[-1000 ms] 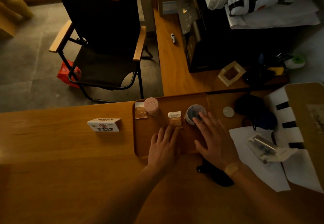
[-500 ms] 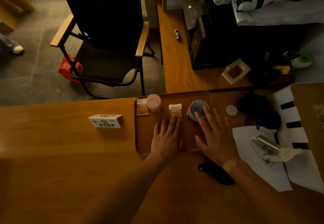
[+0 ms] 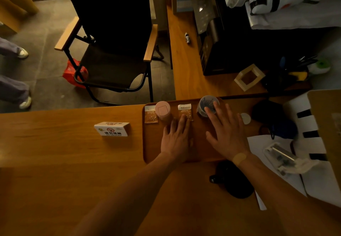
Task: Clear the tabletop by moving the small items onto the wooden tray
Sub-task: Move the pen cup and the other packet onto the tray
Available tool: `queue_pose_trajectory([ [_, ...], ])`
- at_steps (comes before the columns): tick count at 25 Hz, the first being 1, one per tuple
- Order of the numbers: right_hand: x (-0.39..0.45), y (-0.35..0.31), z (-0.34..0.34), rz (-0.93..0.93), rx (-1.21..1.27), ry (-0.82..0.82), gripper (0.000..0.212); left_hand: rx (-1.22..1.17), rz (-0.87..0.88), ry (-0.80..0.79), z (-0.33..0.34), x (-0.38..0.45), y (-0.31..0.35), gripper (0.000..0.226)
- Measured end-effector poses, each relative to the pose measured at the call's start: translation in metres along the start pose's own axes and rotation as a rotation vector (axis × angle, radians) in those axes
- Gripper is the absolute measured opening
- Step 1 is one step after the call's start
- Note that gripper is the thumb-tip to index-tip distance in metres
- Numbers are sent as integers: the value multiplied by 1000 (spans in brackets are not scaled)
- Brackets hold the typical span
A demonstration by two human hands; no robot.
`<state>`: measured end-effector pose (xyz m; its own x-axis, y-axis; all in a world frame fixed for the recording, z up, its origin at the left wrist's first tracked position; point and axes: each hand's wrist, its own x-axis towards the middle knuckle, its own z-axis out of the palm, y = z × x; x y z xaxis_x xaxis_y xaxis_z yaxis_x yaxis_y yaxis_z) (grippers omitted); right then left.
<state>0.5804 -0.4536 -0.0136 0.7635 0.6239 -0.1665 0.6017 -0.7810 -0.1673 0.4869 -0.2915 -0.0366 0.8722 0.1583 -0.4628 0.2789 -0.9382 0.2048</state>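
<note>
The wooden tray (image 3: 153, 149) lies on the table in front of me. Along its far edge stand a brown sachet (image 3: 151, 114), a pink lidded jar (image 3: 162, 110), a second brown sachet (image 3: 185, 110) and a round clear tub (image 3: 206, 103). My left hand (image 3: 176, 139) lies flat on the tray, fingers spread, fingertips touching the second sachet. My right hand (image 3: 224, 132) lies flat beside it, fingertips touching the tub. Neither hand holds anything. A white no-smoking sign (image 3: 111, 129) stands on the table left of the tray. A small white disc (image 3: 245, 118) lies right of the tray.
A black object (image 3: 233, 179) lies on the table under my right forearm. White papers (image 3: 273, 163), a clear stapler-like tool (image 3: 284, 157) and a dark pouch (image 3: 276, 121) crowd the right side. A black folding chair (image 3: 114, 51) stands beyond the table; a person's legs (image 3: 13, 88) show at far left.
Both hands have stayed flat on the tray, sliding slightly toward its far edge. The camera view has shifted, and a person's legs have come into view at the left.
</note>
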Motion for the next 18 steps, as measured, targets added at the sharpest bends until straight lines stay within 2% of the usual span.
queue_pose_trajectory([
  [18,6,-3,4,38,14,-48,87,15,-4,-8,-5,7,-1,75],
])
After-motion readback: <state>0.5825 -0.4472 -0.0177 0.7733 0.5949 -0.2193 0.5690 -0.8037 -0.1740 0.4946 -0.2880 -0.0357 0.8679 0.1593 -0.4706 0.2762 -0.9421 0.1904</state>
